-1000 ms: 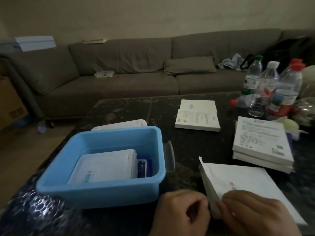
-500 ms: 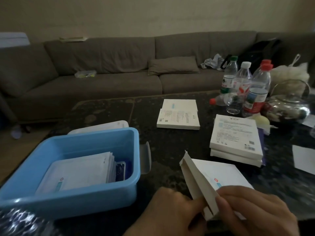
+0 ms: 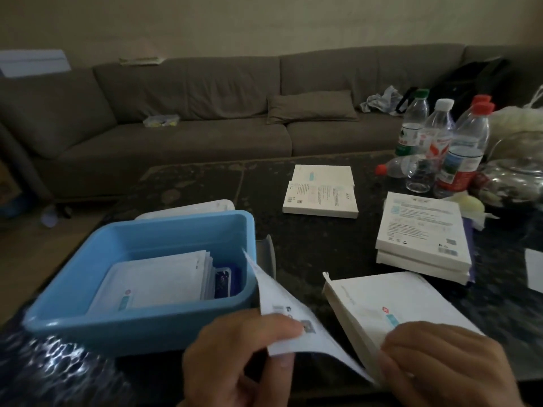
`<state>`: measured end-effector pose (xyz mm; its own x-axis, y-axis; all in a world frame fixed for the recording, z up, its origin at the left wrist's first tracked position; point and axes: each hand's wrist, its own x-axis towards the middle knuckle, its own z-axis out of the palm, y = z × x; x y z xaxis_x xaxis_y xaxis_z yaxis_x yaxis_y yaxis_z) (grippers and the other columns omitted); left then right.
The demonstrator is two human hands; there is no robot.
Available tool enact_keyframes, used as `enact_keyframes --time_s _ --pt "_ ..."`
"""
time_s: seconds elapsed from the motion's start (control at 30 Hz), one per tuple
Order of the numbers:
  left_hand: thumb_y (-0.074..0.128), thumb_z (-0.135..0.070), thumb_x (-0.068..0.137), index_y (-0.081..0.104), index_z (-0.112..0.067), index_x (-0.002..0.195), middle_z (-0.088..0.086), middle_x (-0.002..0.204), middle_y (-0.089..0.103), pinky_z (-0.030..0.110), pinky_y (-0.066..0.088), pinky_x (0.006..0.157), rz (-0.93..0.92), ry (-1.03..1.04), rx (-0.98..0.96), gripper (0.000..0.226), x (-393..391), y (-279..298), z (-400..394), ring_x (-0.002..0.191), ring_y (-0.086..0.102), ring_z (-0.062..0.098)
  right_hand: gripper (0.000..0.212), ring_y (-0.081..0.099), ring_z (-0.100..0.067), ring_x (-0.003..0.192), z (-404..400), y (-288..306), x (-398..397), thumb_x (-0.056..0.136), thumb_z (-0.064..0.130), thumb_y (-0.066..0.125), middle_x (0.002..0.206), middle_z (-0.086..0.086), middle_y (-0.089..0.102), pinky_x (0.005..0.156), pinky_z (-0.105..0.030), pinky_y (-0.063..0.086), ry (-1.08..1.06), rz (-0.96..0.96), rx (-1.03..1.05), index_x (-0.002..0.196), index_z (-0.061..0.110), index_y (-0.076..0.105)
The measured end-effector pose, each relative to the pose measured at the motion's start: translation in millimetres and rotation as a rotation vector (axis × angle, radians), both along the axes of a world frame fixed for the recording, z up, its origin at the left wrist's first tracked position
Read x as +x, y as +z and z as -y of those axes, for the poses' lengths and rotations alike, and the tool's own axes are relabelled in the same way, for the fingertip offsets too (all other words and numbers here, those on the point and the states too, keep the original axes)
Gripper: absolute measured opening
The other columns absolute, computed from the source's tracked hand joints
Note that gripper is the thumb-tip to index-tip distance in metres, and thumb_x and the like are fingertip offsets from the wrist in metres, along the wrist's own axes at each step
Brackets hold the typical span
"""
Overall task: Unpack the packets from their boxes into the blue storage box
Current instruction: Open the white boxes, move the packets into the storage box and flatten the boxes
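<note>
Packets (image 3: 155, 279) are seen stacked in the blue storage box (image 3: 88, 315) at the table's (image 3: 308, 245) near left; their number cannot be counted in the dim light. One opened box (image 3: 382, 312) lies near the front edge, its flap (image 3: 282, 306) pinched between thumb and fingers of the left hand (image 3: 232, 356). The right hand (image 3: 446, 362) is curled around the box's near edge. Four closed boxes remain: two (image 3: 321, 192) at centre, two stacked (image 3: 423, 233) at right. Five bottles (image 3: 467, 145) are grouped beyond.

Storage box (image 3: 141, 292) left of the opened box (image 3: 390, 312); bottles (image 3: 440, 142) seemingly far right.
</note>
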<state>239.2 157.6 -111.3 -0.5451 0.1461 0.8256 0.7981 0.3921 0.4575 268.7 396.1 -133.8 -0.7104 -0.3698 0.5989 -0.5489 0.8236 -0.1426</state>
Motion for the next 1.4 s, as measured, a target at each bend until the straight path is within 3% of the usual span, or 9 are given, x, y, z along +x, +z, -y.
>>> enact_keyframes --time_s 0.17,0.27,0.4,0.53,0.67,0.77,1.03,1.23,1.4 --pt "0.060 -0.044 0.089 0.067 -0.022 0.079 -0.024 0.071 0.067 -0.001 0.042 0.059 0.107 -0.123 0.362 0.026 -7.7 18.9 1.2 0.059 0.059 -0.013 0.038 0.064 0.006 0.089 16.4 5.2 -6.3 0.096 0.060 0.039 0.091 0.023 0.070 0.072 -0.017 0.055 0.036 0.246 0.141 0.092 0.040 0.072" --pt "0.072 -0.043 0.075 0.070 -0.026 0.076 -0.001 0.071 0.074 0.012 0.051 0.060 0.248 -0.196 0.640 0.017 -8.1 26.1 -0.3 0.063 0.070 0.010 0.069 0.052 0.013 0.111 30.8 11.2 -19.7 0.058 0.091 0.052 0.122 0.039 0.052 0.088 -0.018 0.052 0.010 0.392 -0.169 0.121 0.065 0.043" --pt "0.077 -0.045 0.065 0.072 -0.027 0.075 0.006 0.074 0.074 0.033 0.059 0.060 0.407 -0.275 0.845 0.021 -21.3 41.3 15.7 0.067 0.072 0.021 0.043 0.064 -0.014 0.107 57.2 46.3 -53.1 0.068 0.054 0.077 0.118 0.008 0.065 0.081 -0.027 0.056 0.322 0.379 -0.641 0.106 0.034 0.072" --pt "0.066 -0.027 0.078 0.069 -0.019 0.070 0.018 0.063 0.068 0.031 0.054 0.050 0.476 -0.327 0.793 0.012 -38.7 56.0 54.6 0.049 0.064 0.029 0.055 0.067 -0.026 0.102 86.7 100.2 -97.8 0.055 0.047 0.087 0.106 -0.007 0.071 0.077 -0.031 0.057 0.547 0.678 -1.089 0.103 0.023 0.073" --pt "0.068 -0.033 0.074 0.063 -0.011 0.063 0.007 0.049 0.057 0.028 0.041 0.045 0.573 -0.250 0.351 0.026 -51.9 55.4 99.2 0.043 0.050 0.017 0.046 0.066 -0.033 0.109 135.4 136.9 -144.0 0.086 0.024 0.060 0.122 -0.016 0.066 0.083 -0.046 0.058 0.592 0.885 -1.291 0.130 0.013 0.055" --pt "0.059 -0.041 0.073 0.066 -0.012 0.069 0.005 0.051 0.056 0.037 0.042 0.046 0.468 -0.092 0.144 0.030 -52.5 55.1 123.2 0.047 0.051 0.019 0.031 0.071 -0.029 0.098 176.0 142.4 -173.4 0.089 0.025 0.059 0.110 -0.013 0.072 0.079 -0.044 0.060 0.427 0.952 -1.060 0.117 0.013 0.063" --pt "0.051 -0.021 0.088 0.062 -0.013 0.070 0.003 0.055 0.057 0.041 0.055 0.065 0.413 0.395 0.662 0.022 -65.5 47.4 168.5 0.053 0.055 0.016 0.026 0.071 -0.012 0.088 247.7 107.0 -217.4 0.089 0.034 0.067 0.103 0.004 0.071 0.070 -0.025 0.059 0.185 0.976 -0.156 0.114 0.029 0.063" --pt "0.052 -0.015 0.091 0.062 -0.011 0.070 0.001 0.051 0.055 0.044 0.056 0.065 0.411 0.398 0.694 0.023 -69.0 44.3 174.4 0.051 0.054 0.016 0.045 0.062 -0.015 0.103 277.2 74.5 -215.8 0.087 0.034 0.068 0.123 0.000 0.062 0.086 -0.026 0.051 0.175 0.874 -0.008 0.130 0.023 0.058" --pt "0.053 -0.017 0.088 0.062 -0.014 0.067 0.001 0.049 0.054 0.049 0.054 0.060 0.400 0.397 0.684 0.023 -69.0 43.7 173.3 0.049 0.051 0.018 0.045 0.059 -0.013 0.102 278.6 68.0 -197.7 0.084 0.044 0.069 0.114 0.006 0.064 0.088 -0.027 0.049 0.223 0.738 0.156 0.124 0.023 0.060"
